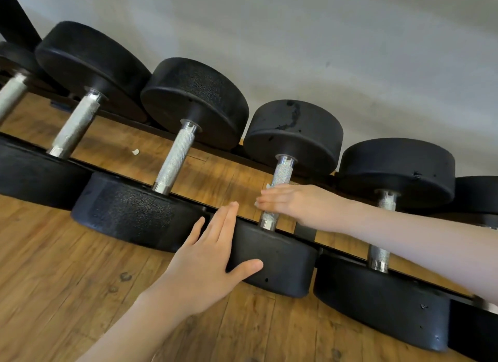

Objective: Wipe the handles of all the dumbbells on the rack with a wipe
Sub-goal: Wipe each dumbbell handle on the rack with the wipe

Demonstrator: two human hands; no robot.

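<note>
Knurled steel handles, black rubber heads: a row of dumbbells lies across the two rails of the rack (305, 231), heads resting on the front and back rails, handles spanning the gap over the wood floor (67, 267). Left hand (207, 259): grip spread, fingers straight along the left side of the near head of the fourth dumbbell (272, 256), thumb pressed on its front face. Judgement: this steadies the dumbbell so that it does not roll while its handle is rubbed. Right hand (293, 200) reaches in from the right and lies across that dumbbell's handle (281, 173) near its middle, fingers straight and held together, pressing down. A small white edge shows under the fingertips, probably the wipe (256, 204); most of it is hidden by the hand, so its fold and size cannot be read. Judgement: wiping of this handle is in progress; the handle to the right (380, 254) is crossed by the forearm and looks next in line. Handles to the left are bare; whether already wiped cannot be told. No containers in view. A white scrap (135, 151) lies on the floor between the rails.
</note>
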